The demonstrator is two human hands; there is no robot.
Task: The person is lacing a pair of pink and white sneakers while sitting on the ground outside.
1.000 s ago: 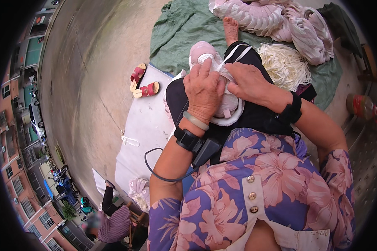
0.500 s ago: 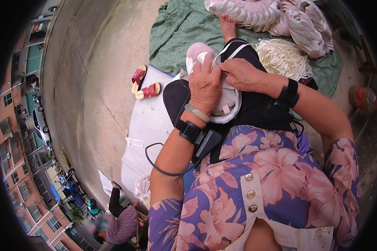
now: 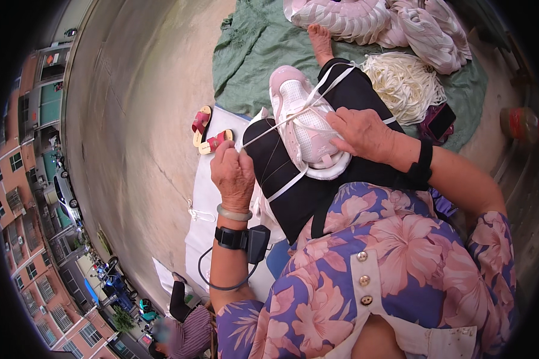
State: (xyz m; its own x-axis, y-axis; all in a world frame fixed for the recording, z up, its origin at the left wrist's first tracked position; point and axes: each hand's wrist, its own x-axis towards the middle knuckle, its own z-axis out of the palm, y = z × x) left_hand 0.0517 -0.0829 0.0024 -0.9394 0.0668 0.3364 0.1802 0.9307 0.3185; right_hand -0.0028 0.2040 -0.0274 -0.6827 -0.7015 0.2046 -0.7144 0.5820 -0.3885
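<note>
A pink and white sneaker (image 3: pixel 294 90) lies across the black cloth on my lap, toe pointing away from me. My left hand (image 3: pixel 232 175) is to the left of it, closed on a white shoelace (image 3: pixel 270 129) that runs taut from the lacing area. My right hand (image 3: pixel 365 135) grips the right side of the sneaker near its opening, with thumb and forefinger against the upper; some fingertips are hidden. Another length of white lace (image 3: pixel 335 81) trails from the sneaker over my right knee.
Beyond my knee, a heap of white laces (image 3: pixel 401 87) and bundled pink-white shoe uppers (image 3: pixel 365 23) lie on a green sheet (image 3: pixel 251 78). A phone (image 3: pixel 442 121) rests beside the laces. Red slippers (image 3: pixel 215 142) are at left, a jar (image 3: pixel 522 124) at right. Another person (image 3: pixel 188 329) sits at lower left.
My left hand has moved from the sneaker out to the left and toward me, drawing the lace straight. My right hand has shifted slightly right and nearer, onto the sneaker's side.
</note>
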